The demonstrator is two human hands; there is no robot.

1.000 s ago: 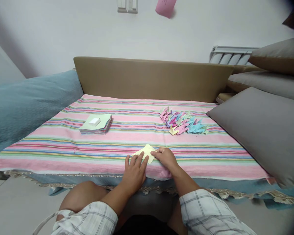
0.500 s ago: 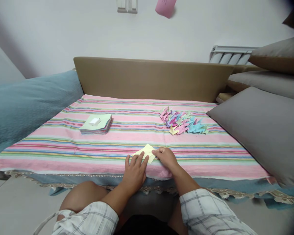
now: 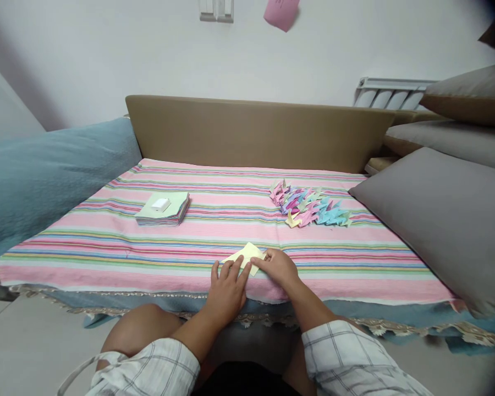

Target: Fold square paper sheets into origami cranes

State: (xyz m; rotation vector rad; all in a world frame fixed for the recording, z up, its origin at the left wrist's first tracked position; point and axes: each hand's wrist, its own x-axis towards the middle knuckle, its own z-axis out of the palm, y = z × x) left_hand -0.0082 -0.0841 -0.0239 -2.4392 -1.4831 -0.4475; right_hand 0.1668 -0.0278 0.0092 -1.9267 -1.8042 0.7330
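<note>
A folded sheet of pale yellow origami paper point(image 3: 249, 250) lies on the striped cloth close to the front edge of the seat. My left hand point(image 3: 226, 289) rests flat with fingers spread, and its fingertips press on the paper's near left part. From the right, my right hand point(image 3: 281, 268) grips the paper's right side, its thumb stretched over the top and the other fingers curled. My fingers cover part of the folds. Farther back on the right sits a cluster of folded paper cranes point(image 3: 309, 206) in pink, purple, blue, green and yellow.
A stack of square coloured paper point(image 3: 165, 212) with a small white block point(image 3: 160, 204) on top lies at the left. A striped cloth point(image 3: 107, 242) covers the seat. Grey cushions point(image 3: 445, 214) are piled at the right, and a blue-covered armrest point(image 3: 61, 170) borders the left.
My right thumb has slid left, farther over the paper from its right corner. My left hand keeps its place on the paper. The view has shifted very slightly.
</note>
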